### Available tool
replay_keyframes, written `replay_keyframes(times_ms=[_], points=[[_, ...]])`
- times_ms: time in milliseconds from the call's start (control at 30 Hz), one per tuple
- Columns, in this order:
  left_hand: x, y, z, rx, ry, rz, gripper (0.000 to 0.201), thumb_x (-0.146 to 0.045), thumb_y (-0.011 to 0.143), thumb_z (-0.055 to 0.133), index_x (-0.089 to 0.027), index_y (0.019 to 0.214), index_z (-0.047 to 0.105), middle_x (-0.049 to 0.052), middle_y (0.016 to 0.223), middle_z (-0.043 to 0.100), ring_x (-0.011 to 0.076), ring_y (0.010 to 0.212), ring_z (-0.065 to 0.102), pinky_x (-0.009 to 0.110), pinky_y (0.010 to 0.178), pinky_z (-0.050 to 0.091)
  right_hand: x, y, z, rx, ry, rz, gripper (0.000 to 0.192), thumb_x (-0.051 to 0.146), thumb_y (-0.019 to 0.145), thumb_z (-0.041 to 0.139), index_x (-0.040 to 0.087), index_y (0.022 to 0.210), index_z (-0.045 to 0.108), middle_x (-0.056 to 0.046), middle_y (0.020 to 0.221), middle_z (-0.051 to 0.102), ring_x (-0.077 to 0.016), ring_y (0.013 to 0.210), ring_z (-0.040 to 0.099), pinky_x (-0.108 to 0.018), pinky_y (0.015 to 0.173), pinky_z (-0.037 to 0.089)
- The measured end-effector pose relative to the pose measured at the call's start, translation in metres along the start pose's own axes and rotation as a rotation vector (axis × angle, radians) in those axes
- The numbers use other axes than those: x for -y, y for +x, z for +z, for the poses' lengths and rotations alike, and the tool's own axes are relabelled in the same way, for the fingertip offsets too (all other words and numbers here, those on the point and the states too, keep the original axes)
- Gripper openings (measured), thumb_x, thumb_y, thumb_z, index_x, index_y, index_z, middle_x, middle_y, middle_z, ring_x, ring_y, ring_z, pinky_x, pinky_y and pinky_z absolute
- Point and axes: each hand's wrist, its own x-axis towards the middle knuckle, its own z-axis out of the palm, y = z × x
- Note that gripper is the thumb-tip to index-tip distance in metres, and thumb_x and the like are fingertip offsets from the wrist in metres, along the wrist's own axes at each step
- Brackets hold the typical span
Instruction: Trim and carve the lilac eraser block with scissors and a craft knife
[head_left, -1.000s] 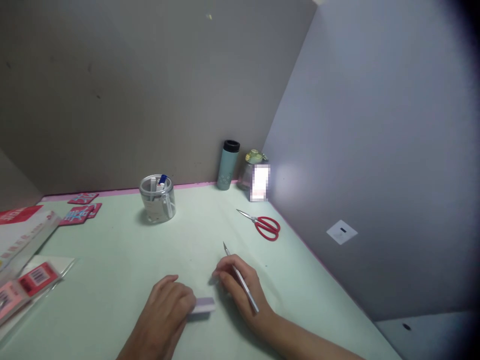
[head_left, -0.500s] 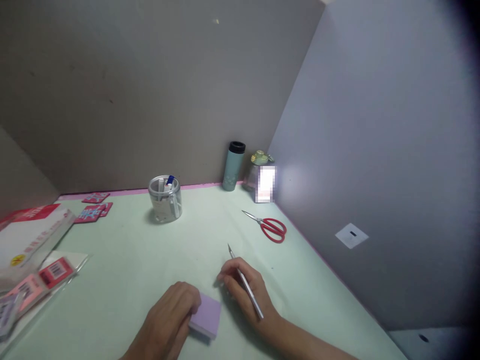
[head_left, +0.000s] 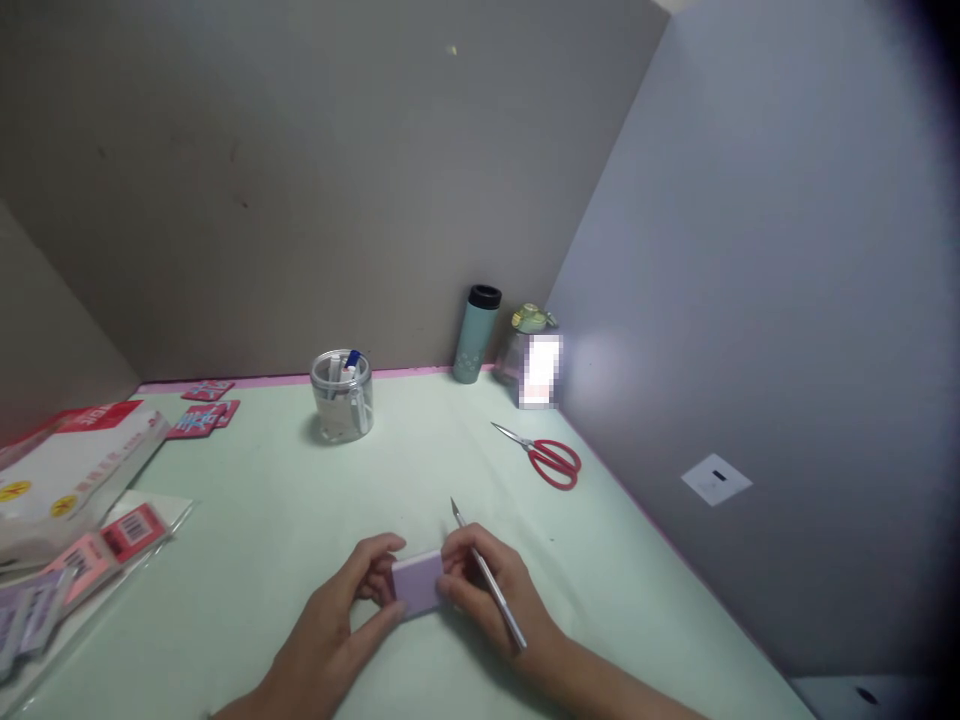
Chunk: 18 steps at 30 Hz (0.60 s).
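Near the front of the table a small flat purple block (head_left: 418,583), with a pale edge, is tilted up between my two hands. My left hand (head_left: 330,625) is closed on its left side, thumb at the lower corner and fingers behind. On the other side, the fingertips of my right hand (head_left: 514,595) touch the block's right edge. That same hand grips a slim silver craft knife (head_left: 491,582), whose pointed blade sticks out beyond the fingers, away from me and apart from the block.
Red-handled scissors (head_left: 536,448) lie beyond my right hand. A clear jar (head_left: 343,410) of pens stands further back, and a teal tumbler (head_left: 477,335) and another bottle (head_left: 529,320) stand in the corner. Packets (head_left: 139,530) and a white bag (head_left: 82,475) are at left.
The block has gone from lying flat under my left hand to being tilted up between both hands. My right fingertips now touch it, with the craft knife still held.
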Motion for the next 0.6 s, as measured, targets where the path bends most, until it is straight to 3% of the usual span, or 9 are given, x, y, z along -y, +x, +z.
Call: replay_keyframes(times_ms=[100, 300, 467, 600], points=[[0.003, -0.001, 0.002, 0.008, -0.006, -0.04, 0.047, -0.033, 0.09, 0.064, -0.032, 0.133, 0.044, 0.001, 0.109, 0.069, 0.0206, 0.099, 0.068, 0.037, 0.094, 0.054, 0.002, 0.001, -0.001, -0.002, 0.098, 0.046, 0.018, 0.03, 0.085, 0.072, 0.019, 0.093, 0.061, 0.001, 0.08, 0.058, -0.0141, 0.071, 0.051, -0.027, 0.067, 0.04], [0.002, -0.001, 0.003, 0.036, 0.019, -0.055, 0.042, -0.031, 0.089, 0.064, -0.03, 0.128, 0.048, 0.003, 0.112, 0.067, 0.0231, 0.104, 0.064, 0.038, 0.096, 0.049, 0.004, 0.003, -0.001, -0.012, 0.164, 0.083, 0.021, 0.03, 0.082, 0.075, 0.018, 0.09, 0.06, 0.002, 0.079, 0.057, -0.0134, 0.07, 0.051, -0.026, 0.065, 0.04], [-0.009, 0.002, 0.001, 0.051, -0.031, -0.074, 0.041, -0.037, 0.09, 0.064, -0.03, 0.128, 0.049, 0.003, 0.113, 0.068, 0.0239, 0.107, 0.064, 0.038, 0.098, 0.048, 0.002, 0.001, -0.001, -0.037, 0.07, 0.042, 0.017, 0.027, 0.086, 0.073, 0.02, 0.096, 0.061, 0.002, 0.079, 0.057, -0.015, 0.072, 0.052, -0.029, 0.07, 0.043], [-0.017, 0.004, -0.001, 0.045, -0.066, -0.124, 0.045, -0.04, 0.085, 0.066, -0.027, 0.126, 0.051, 0.005, 0.112, 0.069, 0.0253, 0.105, 0.065, 0.041, 0.099, 0.049, 0.003, -0.002, -0.002, -0.045, 0.009, 0.027, 0.049, 0.024, 0.076, 0.083, 0.023, 0.121, 0.063, -0.003, 0.102, 0.064, -0.0213, 0.094, 0.058, -0.035, 0.088, 0.045]])
